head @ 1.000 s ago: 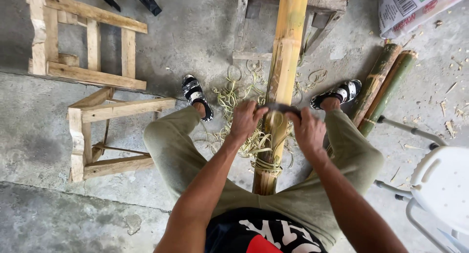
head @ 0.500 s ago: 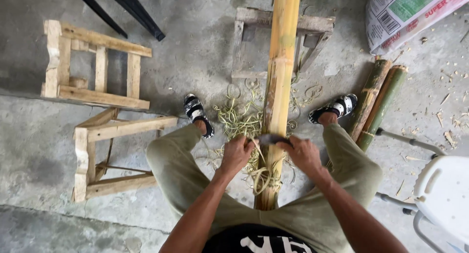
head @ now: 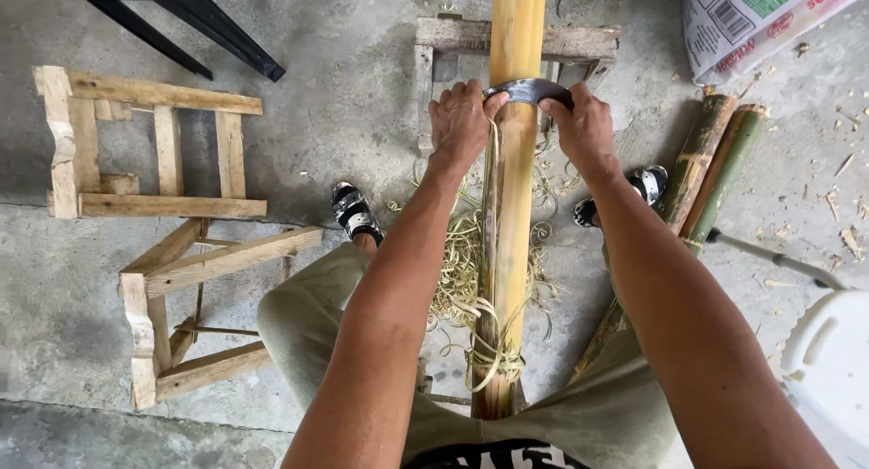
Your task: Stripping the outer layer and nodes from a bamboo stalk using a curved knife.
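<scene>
Gripping curved blade (head: 528, 90) ends, left hand (head: 460, 125) and right hand (head: 584, 129) closed tight; bamboo pole (head: 509, 206) likely stiff, slick, heavy.

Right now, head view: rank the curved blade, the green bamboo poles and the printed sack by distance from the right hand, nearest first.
1. Curved blade: gripped by the right hand, across the big bamboo pole.
2. Green bamboo poles: lying on the floor just right of that hand.
3. Printed sack: top-right corner, farthest.
</scene>
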